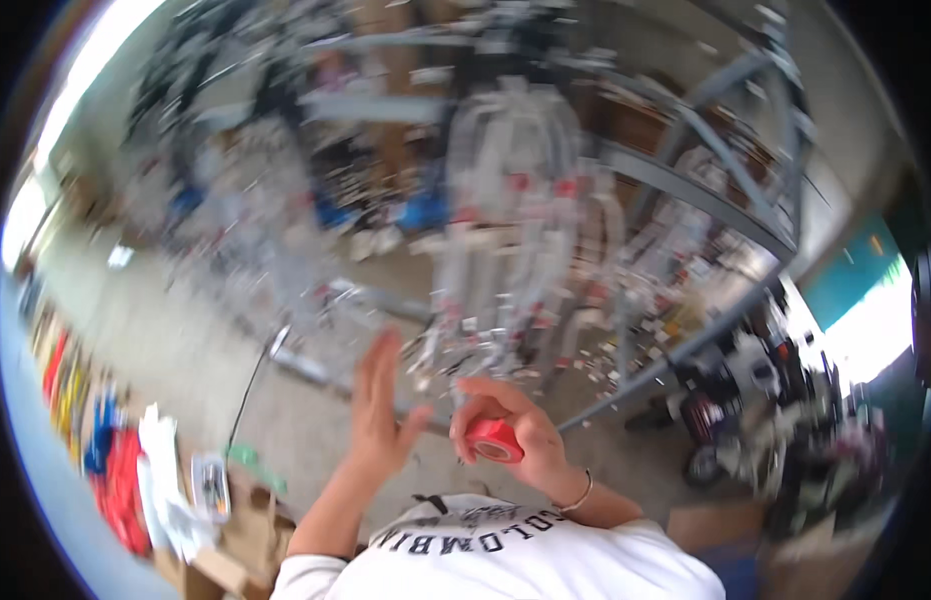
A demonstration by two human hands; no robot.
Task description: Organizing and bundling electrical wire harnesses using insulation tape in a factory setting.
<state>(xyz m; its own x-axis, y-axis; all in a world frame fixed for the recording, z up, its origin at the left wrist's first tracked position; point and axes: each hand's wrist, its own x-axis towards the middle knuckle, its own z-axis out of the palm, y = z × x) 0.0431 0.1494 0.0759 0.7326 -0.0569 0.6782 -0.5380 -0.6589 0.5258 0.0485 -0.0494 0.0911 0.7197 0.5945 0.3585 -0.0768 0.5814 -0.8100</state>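
My right hand (525, 430) is closed around a roll of red tape (496, 441), with its round core facing me. To its left, my left hand (383, 405) is raised with fingers stretched out and thumb apart, holding nothing. Beyond both hands hang bundles of clear and white tubing or cables (505, 220) with red bits on them, smeared by motion. They hang from a grey metal rack (675, 180). Another hanging bundle (255, 200) is to the left, also blurred.
Several motorbikes or scooters (755, 380) stand at the right. An open cardboard box (240, 550), a clear plastic tub (211, 487) and red and white bags lie at the lower left. A thin black cable (247, 400) runs over the concrete floor (175, 330). The rack's lower rail crosses ahead.
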